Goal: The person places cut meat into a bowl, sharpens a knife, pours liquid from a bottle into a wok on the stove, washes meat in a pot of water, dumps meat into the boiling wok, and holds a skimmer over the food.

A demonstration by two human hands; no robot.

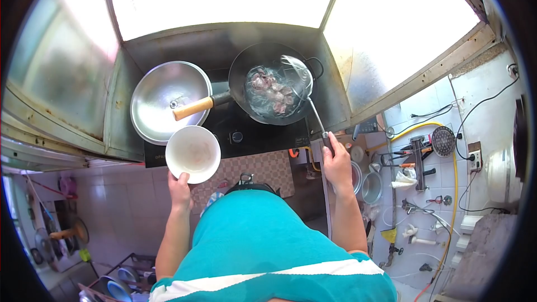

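Observation:
My left hand (180,190) grips the rim of a white bowl (193,155), its thumb over the near edge. The bowl tilts toward me and looks empty apart from faint marks inside. In my right hand (338,163) is the dark handle of a skimmer (316,113). The skimmer's wire head rests at the right side of a dark wok (238,67), partly over the water. Pieces of meat (272,90) lie in the cloudy water in the middle of the wok. The wok's wooden handle (193,108) points left, over a silver lid.
A large silver lid or pan (159,86) sits left of the wok on the black cooktop (254,137). Metal panels enclose the back and sides. To my right are metal bowls (371,187), hanging utensils (417,162) and a yellow hose (456,190). A dish rack (120,282) stands low left.

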